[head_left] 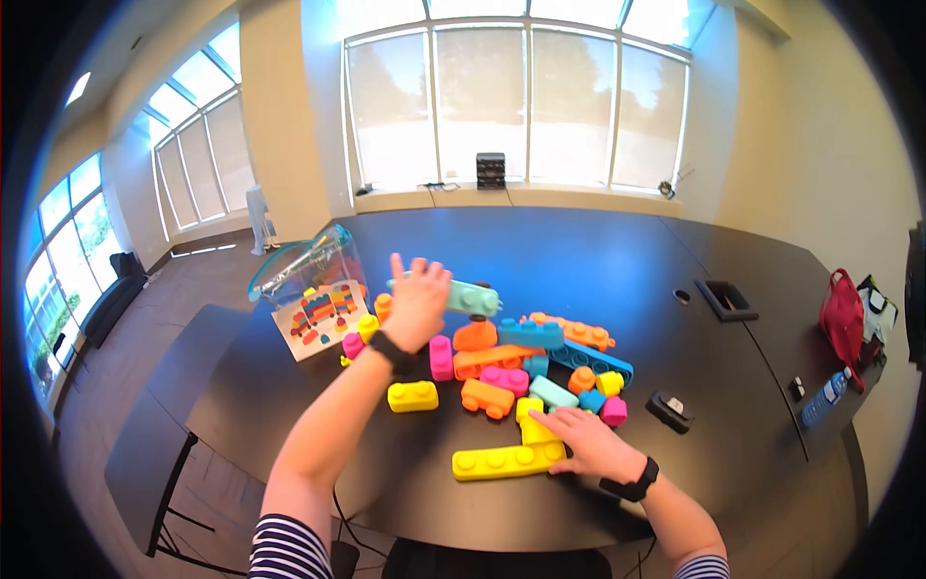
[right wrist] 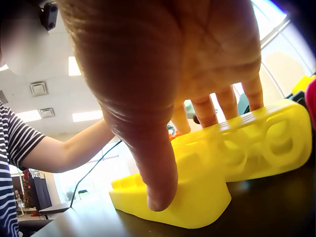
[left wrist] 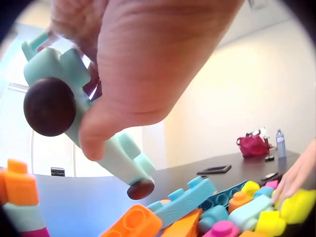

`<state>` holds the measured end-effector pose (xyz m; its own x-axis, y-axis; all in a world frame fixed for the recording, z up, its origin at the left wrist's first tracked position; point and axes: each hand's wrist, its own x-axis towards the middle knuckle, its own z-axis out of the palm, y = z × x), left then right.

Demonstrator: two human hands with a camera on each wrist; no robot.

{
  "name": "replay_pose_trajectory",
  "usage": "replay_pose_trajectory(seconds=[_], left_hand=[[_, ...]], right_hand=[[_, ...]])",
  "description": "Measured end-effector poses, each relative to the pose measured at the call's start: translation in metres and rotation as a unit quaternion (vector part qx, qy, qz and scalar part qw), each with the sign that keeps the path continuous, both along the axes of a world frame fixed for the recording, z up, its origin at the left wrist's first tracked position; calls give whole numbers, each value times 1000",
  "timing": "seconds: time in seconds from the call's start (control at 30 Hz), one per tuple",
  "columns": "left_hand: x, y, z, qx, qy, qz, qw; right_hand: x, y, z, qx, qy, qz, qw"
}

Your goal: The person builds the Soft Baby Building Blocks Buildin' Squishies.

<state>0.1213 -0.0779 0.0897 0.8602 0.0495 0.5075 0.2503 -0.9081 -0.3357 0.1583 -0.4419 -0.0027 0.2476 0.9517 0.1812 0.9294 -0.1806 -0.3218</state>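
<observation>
The left hand (head_left: 422,307) holds a mint-green block with dark wheels (head_left: 473,297) above the table, at the back left of the block pile. In the left wrist view, the thumb of that hand (left wrist: 153,54) presses along the side of the mint-green block (left wrist: 116,160). Near the front edge, the right hand (head_left: 600,446) grips yellow blocks, which meet at an angle: a long one (head_left: 482,465) and another (head_left: 529,415) behind it. The right wrist view shows its thumb (right wrist: 143,98) on the near side of the yellow blocks (right wrist: 197,202), fingers over the far side.
Orange (head_left: 487,398), pink (head_left: 441,358) and blue (head_left: 531,334) blocks lie between the hands; a yellow block (head_left: 413,397) lies left. A picture sheet (head_left: 313,323) and clear bag (head_left: 333,259) stand back left. At right are a black object (head_left: 670,411) and bottle (head_left: 827,398).
</observation>
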Motion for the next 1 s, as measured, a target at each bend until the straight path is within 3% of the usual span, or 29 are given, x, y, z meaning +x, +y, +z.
replay_pose_trajectory(seconds=[0.13,0.2,0.27,0.37,0.57,0.7,0.73,0.8,0.9,1.0], left_hand=[[-84,4,-2,-185,1,-108,977],[-115,14,-25,-327,60,-169,928],[-142,-2,-31,-413,152,-165,883],[-163,-13,-65,-405,192,-161,879],[-152,-25,-114,-402,174,-166,884],[-141,-46,-117,-380,180,-164,892],[-138,-49,-116,-372,174,-168,896],[-133,-54,-115,-356,164,-175,903],[-129,-55,-109,-331,172,-140,917],[-140,-51,-93,-330,202,-95,917]], right_hand=[[-2,-3,3,34,-2,-22,999],[8,-8,1,52,-16,-45,998],[15,-17,3,55,-3,-72,996],[26,-20,-7,44,9,-93,995],[22,-14,9,-37,-13,-142,989],[31,-18,26,91,54,-182,978],[38,-16,31,169,70,-176,967],[63,-8,32,228,20,-200,953],[93,8,28,152,33,-276,948],[109,26,29,-48,-46,-290,955]])
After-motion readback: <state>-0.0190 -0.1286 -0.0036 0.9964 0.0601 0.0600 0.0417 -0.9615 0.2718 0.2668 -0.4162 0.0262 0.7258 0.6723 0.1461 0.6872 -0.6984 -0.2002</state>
